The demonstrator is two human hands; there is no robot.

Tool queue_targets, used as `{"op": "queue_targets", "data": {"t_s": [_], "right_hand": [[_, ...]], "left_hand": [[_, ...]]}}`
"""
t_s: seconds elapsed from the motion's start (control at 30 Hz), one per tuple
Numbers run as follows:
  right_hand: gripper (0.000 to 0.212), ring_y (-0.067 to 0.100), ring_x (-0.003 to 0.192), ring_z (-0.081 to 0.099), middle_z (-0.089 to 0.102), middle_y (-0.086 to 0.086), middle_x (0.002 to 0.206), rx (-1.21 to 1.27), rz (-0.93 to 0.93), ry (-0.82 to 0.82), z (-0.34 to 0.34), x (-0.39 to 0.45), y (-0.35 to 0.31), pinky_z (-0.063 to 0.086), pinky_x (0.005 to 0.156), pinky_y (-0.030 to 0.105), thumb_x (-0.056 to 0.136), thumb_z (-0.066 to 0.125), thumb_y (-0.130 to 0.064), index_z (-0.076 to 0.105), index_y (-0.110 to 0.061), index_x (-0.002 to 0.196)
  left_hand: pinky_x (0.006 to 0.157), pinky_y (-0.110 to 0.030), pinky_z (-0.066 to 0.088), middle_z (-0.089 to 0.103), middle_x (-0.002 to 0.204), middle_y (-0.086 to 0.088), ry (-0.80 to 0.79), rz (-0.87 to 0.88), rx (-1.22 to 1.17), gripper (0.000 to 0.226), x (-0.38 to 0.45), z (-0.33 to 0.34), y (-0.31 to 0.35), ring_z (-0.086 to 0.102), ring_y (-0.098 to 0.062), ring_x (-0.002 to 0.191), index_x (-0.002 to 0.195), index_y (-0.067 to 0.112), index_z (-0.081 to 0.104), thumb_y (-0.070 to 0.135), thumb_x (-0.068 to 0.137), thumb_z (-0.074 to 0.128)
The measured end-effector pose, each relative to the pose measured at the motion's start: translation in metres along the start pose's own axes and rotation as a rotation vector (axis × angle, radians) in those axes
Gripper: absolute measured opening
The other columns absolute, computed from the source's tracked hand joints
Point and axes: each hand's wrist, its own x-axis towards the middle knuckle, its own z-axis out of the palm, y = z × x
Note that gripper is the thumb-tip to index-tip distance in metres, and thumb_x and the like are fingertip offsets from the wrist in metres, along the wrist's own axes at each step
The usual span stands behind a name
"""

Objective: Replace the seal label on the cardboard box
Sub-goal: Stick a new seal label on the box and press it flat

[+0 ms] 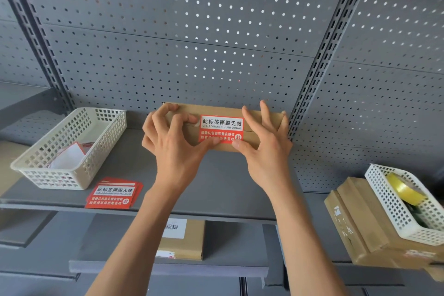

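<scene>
Seemingly mid-task: the cardboard box sat at centre frame on the grey shelf, pushed back against the pegboard, w/ a red-and-white seal label stuck across its flap seam. Both hands were on the box. The left hand lay over the box's left part, fingers curled and spread, thumb reaching along the label's lower edge, index tip at the label's upper-left corner — that corner looked slightly lifted or creased, tho I couldn't tell for sure. The right hand was flat and open against the box's right part, fingers fanned upward, thumb pressing at the label's lower-right corner. Neither hand gripped anything; they only pressed or picked at the surface.

Whether this label was the old one about to be peeled or a fresh one being smoothed down — can't say from this view alone. Judging by the raised corner, peeling seemed a bit more likely, so most of the job would be left: strip the label, discard it, apply a new one.

Supplies were near. A stack of spare labels lay at lower left on the shelf's front edge, approx. untouched-looking. Just behind it stood a white basket holding what looked like paper scraps, poss. backing sheets or used labels. At far right a second white basket held a yellow tape roll, resting on other cardboard boxes.
</scene>
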Motion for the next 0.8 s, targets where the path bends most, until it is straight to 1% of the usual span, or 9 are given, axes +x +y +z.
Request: {"op": "queue_targets", "data": {"t_s": [0.23, 0.4, 0.5, 0.53, 0.6, 0.67, 0.73, 0.8], "right_hand": [[0.068, 0.023, 0.156, -0.010, 0.014, -0.022, 0.165, 0.085, 0.010, 0.000, -0.002, 0.001, 0.001, 0.012, 0.118, 0.050, 0.092, 0.070, -0.022, 0.040, -0.046, 0.147], [0.068, 0.022, 0.155, -0.007, 0.016, -0.023, 0.164, 0.096, 0.003, 0.003, -0.002, 0.001, 0.003, 0.013, 0.119, 0.050, 0.093, 0.067, -0.014, 0.040, -0.046, 0.147], [0.070, 0.022, 0.155, -0.009, 0.012, -0.024, 0.165, 0.077, -0.004, -0.030, -0.005, 0.000, 0.005, 0.013, 0.119, 0.050, 0.095, 0.061, -0.010, 0.037, -0.048, 0.148], [0.067, 0.021, 0.155, -0.011, 0.011, -0.023, 0.165, 0.083, -0.008, -0.037, -0.005, -0.001, 0.005, 0.012, 0.119, 0.051, 0.095, 0.061, -0.013, 0.038, -0.048, 0.148], [0.057, 0.019, 0.155, -0.012, 0.013, -0.022, 0.166, 0.130, -0.009, -0.015, -0.004, -0.002, 0.003, 0.011, 0.118, 0.053, 0.096, 0.062, -0.027, 0.043, -0.046, 0.146], [0.051, 0.017, 0.155, -0.010, 0.020, -0.022, 0.164, 0.196, 0.019, 0.062, 0.002, -0.003, -0.002, 0.013, 0.116, 0.054, 0.092, 0.066, -0.043, 0.051, -0.044, 0.141], [0.048, 0.017, 0.156, -0.003, 0.029, -0.021, 0.161, 0.243, 0.047, 0.161, 0.009, -0.003, -0.007, 0.016, 0.113, 0.055, 0.088, 0.070, -0.046, 0.058, -0.042, 0.135], [0.046, 0.020, 0.156, 0.002, 0.035, -0.020, 0.159, 0.248, 0.045, 0.226, 0.015, -0.002, -0.007, 0.019, 0.111, 0.056, 0.088, 0.073, -0.041, 0.062, -0.039, 0.132]], "left_hand": [[0.109, -0.051, 0.026, 0.037, 0.142, 0.013, -0.052, -0.003, -0.034, 0.037, 0.001, -0.009, -0.005, 0.021, -0.020, 0.140, 0.102, 0.036, 0.065, 0.045, 0.073, 0.086], [0.106, -0.046, 0.025, 0.038, 0.142, 0.015, -0.086, 0.016, -0.068, 0.031, 0.003, -0.015, -0.008, 0.022, -0.019, 0.140, 0.103, 0.039, 0.066, 0.035, 0.079, 0.085], [0.106, -0.048, 0.025, 0.039, 0.141, 0.015, -0.103, 0.028, -0.087, 0.029, 0.001, -0.019, -0.010, 0.022, -0.019, 0.140, 0.102, 0.039, 0.065, 0.031, 0.081, 0.083], [0.107, -0.048, 0.024, 0.039, 0.141, 0.016, -0.099, 0.033, -0.094, 0.027, 0.001, -0.019, -0.009, 0.022, -0.019, 0.141, 0.101, 0.041, 0.064, 0.035, 0.081, 0.081], [0.108, -0.044, 0.022, 0.039, 0.139, 0.017, -0.069, 0.007, -0.103, 0.022, -0.001, -0.017, -0.004, 0.021, -0.017, 0.141, 0.098, 0.041, 0.064, 0.047, 0.081, 0.076], [0.109, -0.043, 0.022, 0.040, 0.138, 0.016, -0.017, -0.046, -0.091, 0.025, -0.002, -0.011, 0.004, 0.022, -0.016, 0.141, 0.095, 0.037, 0.065, 0.055, 0.082, 0.076], [0.108, -0.043, 0.023, 0.042, 0.137, 0.011, 0.038, -0.070, -0.051, 0.029, -0.002, -0.004, 0.009, 0.025, -0.018, 0.140, 0.093, 0.035, 0.065, 0.057, 0.080, 0.077], [0.107, -0.041, 0.022, 0.043, 0.137, 0.010, 0.056, -0.076, -0.034, 0.029, -0.001, 0.000, 0.010, 0.025, -0.020, 0.140, 0.093, 0.033, 0.064, 0.054, 0.079, 0.079]]}}
